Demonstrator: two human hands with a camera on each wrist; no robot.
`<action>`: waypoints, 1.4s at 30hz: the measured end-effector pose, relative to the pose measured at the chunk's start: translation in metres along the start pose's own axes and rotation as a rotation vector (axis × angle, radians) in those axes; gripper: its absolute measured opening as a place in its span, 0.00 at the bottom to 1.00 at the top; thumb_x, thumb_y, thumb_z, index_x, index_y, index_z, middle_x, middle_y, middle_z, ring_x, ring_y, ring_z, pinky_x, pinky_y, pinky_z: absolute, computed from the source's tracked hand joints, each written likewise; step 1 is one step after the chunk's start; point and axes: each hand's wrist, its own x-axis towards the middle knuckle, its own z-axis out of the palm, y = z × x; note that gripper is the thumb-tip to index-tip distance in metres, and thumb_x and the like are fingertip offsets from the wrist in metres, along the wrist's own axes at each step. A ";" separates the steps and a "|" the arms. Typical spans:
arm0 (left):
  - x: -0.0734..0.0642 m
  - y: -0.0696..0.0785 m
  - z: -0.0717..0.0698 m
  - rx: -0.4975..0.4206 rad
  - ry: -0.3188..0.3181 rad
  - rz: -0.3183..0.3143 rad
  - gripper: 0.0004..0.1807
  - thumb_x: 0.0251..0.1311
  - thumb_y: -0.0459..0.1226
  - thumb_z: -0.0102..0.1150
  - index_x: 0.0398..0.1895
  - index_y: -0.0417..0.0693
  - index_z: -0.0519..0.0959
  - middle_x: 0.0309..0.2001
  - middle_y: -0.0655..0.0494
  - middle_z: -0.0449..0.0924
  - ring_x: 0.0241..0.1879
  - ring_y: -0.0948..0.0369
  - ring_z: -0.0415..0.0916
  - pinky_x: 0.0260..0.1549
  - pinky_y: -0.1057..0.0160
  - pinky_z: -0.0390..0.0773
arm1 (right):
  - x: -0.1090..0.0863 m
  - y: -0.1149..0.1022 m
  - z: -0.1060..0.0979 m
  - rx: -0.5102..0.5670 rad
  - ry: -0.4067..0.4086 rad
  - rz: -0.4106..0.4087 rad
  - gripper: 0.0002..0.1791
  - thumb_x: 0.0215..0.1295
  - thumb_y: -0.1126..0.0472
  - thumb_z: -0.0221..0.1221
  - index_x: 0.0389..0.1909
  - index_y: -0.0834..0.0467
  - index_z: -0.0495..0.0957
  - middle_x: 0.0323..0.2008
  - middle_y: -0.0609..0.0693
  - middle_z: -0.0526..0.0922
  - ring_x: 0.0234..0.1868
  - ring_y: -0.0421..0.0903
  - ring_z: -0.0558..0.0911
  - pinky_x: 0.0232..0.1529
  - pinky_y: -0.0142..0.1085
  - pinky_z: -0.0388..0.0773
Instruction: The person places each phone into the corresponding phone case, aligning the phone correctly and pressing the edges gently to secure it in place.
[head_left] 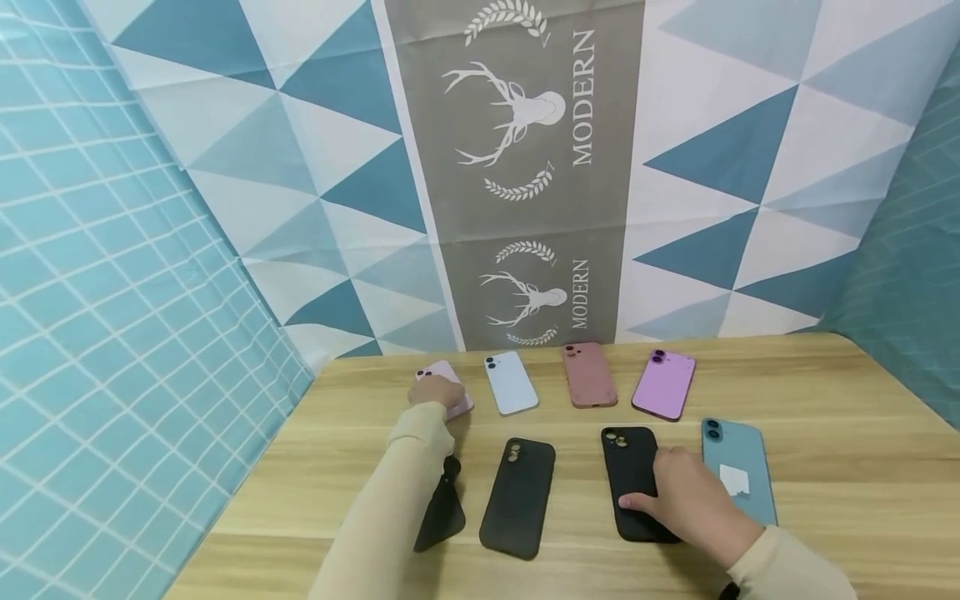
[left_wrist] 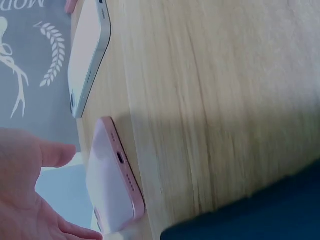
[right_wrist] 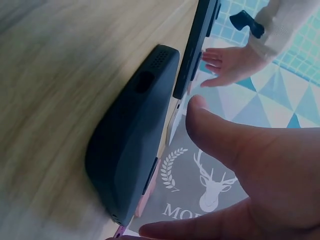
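Note:
At the back left of the table my left hand point(head_left: 437, 390) hovers over a pale pink phone point(head_left: 462, 408). The left wrist view shows its thumb and fingers spread around that phone point(left_wrist: 112, 180), with a gap at the thumb. My right hand point(head_left: 693, 500) is over a black-cased phone point(head_left: 628, 475) lying back up at the front right. Its thumb and fingers are spread apart above the phone point(right_wrist: 132, 125) in the right wrist view, and I see no clear grip. Beside it lies a blue phone point(head_left: 753, 458) with a white label, partly behind the right hand.
Along the back lie a white phone point(head_left: 512, 383), a dusky red phone point(head_left: 590, 375) and a purple phone point(head_left: 664, 383). Another black-cased phone point(head_left: 517, 500) lies between my arms. My left sleeve point(head_left: 382, 508) partly covers a black object point(head_left: 446, 517). Patterned cloth point(head_left: 352, 167) hangs behind the table.

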 end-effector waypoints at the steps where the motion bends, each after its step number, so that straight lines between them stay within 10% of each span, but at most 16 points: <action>1: 0.003 0.001 0.003 0.009 0.001 -0.005 0.26 0.59 0.48 0.47 0.42 0.31 0.79 0.44 0.37 0.82 0.42 0.48 0.77 0.46 0.53 0.77 | -0.001 0.000 0.000 -0.011 0.001 -0.007 0.35 0.44 0.40 0.71 0.30 0.72 0.77 0.22 0.55 0.75 0.22 0.46 0.77 0.22 0.39 0.77; 12: 0.014 0.000 0.028 -0.027 0.028 -0.121 0.38 0.62 0.53 0.46 0.52 0.19 0.69 0.52 0.28 0.72 0.47 0.42 0.70 0.47 0.48 0.73 | -0.002 -0.004 0.006 -0.066 0.039 -0.043 0.30 0.45 0.41 0.71 0.24 0.67 0.78 0.20 0.54 0.73 0.20 0.44 0.72 0.19 0.36 0.74; 20: 0.019 -0.001 0.032 0.115 0.014 -0.058 0.28 0.61 0.44 0.44 0.46 0.22 0.74 0.48 0.28 0.75 0.46 0.43 0.73 0.41 0.48 0.73 | -0.002 -0.004 0.010 -0.008 0.012 -0.019 0.27 0.44 0.43 0.72 0.18 0.63 0.75 0.18 0.51 0.71 0.20 0.43 0.69 0.18 0.34 0.70; 42: 0.027 0.011 0.014 -0.150 0.024 -0.145 0.43 0.43 0.46 0.73 0.59 0.28 0.66 0.54 0.30 0.71 0.51 0.43 0.67 0.47 0.50 0.71 | 0.010 0.000 0.005 0.000 -0.055 0.024 0.47 0.47 0.34 0.67 0.42 0.78 0.75 0.35 0.64 0.79 0.33 0.49 0.77 0.36 0.44 0.81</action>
